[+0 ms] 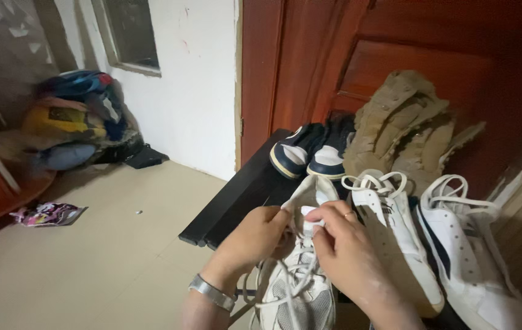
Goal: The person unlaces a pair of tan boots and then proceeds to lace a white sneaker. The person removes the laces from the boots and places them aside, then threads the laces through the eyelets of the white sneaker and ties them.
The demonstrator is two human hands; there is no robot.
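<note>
My left hand (255,235) and my right hand (343,244) meet over a white mesh sneaker (301,287) that lies lengthwise in front of me. Both hands pinch its white laces (302,226) near the tongue, fingers closed on them. A metal bracelet circles my left wrist. To the right of the sneaker a pair of white shoes rests on a dark low rack: one (395,232) beside my right hand, the other with a navy stripe (469,250) further right.
A navy-and-white pair of sneakers (313,153) and tan boots (404,128) stand behind, against a red-brown door (395,49). The dark rack edge (224,208) juts onto a beige tiled floor. A heap of clothes and bags (71,122) lies at far left, with a crumpled wrapper (47,214) nearby.
</note>
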